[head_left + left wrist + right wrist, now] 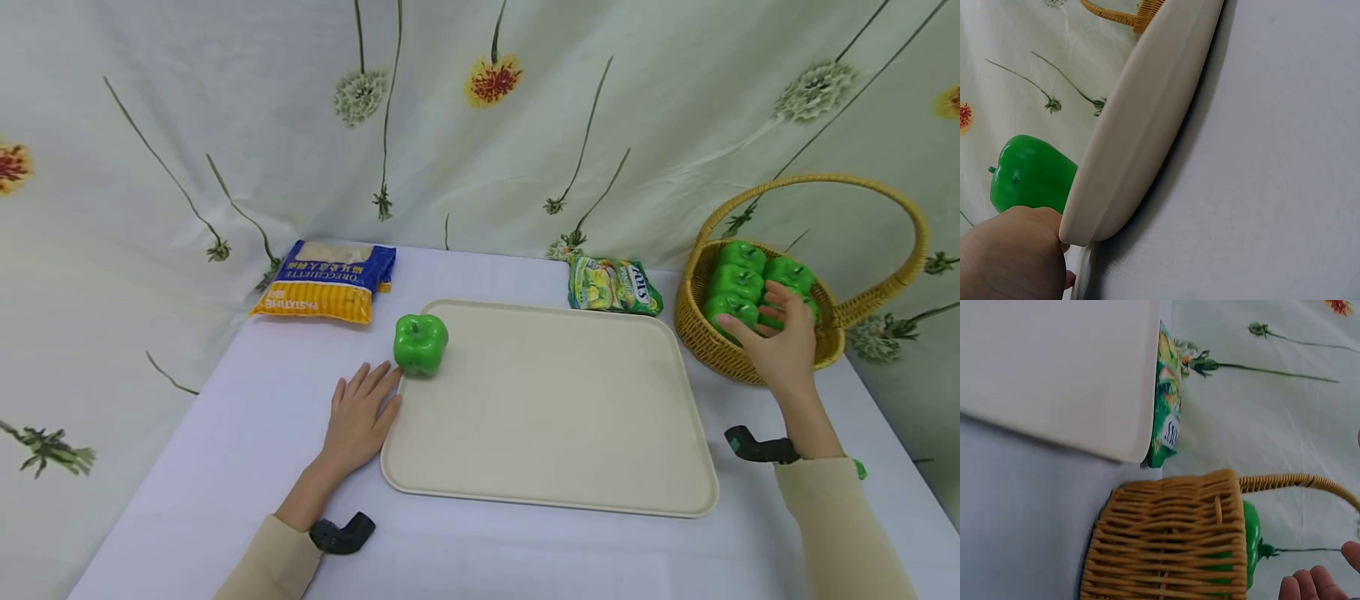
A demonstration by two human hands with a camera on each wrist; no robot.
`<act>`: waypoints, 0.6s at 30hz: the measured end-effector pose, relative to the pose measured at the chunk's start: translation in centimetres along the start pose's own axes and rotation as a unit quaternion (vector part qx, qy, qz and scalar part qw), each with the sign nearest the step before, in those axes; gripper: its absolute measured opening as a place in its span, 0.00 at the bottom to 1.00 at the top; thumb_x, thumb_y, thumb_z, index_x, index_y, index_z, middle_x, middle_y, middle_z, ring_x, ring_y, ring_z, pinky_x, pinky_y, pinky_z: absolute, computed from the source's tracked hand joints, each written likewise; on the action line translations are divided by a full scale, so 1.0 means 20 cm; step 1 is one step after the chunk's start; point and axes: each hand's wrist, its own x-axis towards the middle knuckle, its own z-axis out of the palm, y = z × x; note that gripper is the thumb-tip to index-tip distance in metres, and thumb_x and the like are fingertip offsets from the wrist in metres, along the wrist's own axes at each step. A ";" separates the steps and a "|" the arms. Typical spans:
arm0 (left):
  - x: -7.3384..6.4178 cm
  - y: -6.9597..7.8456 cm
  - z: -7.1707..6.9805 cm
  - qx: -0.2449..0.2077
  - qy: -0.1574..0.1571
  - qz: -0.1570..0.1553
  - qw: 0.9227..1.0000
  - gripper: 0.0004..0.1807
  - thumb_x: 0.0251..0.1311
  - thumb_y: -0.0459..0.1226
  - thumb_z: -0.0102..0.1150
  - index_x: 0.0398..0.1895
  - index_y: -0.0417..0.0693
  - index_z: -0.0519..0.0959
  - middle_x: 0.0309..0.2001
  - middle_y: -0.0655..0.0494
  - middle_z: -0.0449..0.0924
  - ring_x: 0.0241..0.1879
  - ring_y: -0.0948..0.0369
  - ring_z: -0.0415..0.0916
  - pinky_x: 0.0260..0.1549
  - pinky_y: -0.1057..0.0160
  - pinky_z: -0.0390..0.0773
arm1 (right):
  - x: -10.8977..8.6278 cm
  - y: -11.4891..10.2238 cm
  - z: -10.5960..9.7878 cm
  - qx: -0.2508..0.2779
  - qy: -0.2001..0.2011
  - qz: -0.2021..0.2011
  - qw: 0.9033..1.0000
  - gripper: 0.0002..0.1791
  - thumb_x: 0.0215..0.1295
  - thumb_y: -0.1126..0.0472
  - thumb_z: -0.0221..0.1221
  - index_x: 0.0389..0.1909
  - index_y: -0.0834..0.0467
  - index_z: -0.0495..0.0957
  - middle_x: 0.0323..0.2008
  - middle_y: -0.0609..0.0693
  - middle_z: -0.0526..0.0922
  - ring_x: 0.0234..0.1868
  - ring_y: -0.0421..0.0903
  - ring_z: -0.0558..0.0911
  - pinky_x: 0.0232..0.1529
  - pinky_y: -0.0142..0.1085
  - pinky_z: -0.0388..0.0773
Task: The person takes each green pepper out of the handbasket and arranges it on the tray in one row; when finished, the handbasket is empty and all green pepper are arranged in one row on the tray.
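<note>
A green bell pepper (420, 343) stands on the far left corner of a beige tray (555, 408). My left hand (362, 421) lies at the tray's left rim, fingers stretched out and fingertips close below that pepper. Over the mouth of a wicker basket (705, 346), my right hand (787, 342) spreads its thumb and fingers above several green bell peppers (737, 283). In the right wrist view its fingertips (1316, 584) are apart from the basket, holding nothing visible. Whether they touch a pepper is hard to tell.
A blue and yellow pasta bag (324, 282) lies behind the tray on the left. Behind its right part is a green snack packet (615, 286). The basket's tall arched handle (821, 179) leans to the right. A floral cloth (480, 150) hangs at the back.
</note>
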 end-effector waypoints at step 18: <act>0.00 -0.01 0.00 0.000 0.000 -0.001 1.000 0.26 0.71 0.40 0.47 0.70 0.44 0.67 0.72 0.39 0.61 0.73 0.36 0.48 0.67 0.28 0.40 | 0.09 0.13 0.02 0.003 0.023 0.071 0.997 0.46 0.61 0.43 0.63 0.75 0.48 0.53 0.70 0.56 0.57 0.57 0.43 0.66 0.55 0.34 0.69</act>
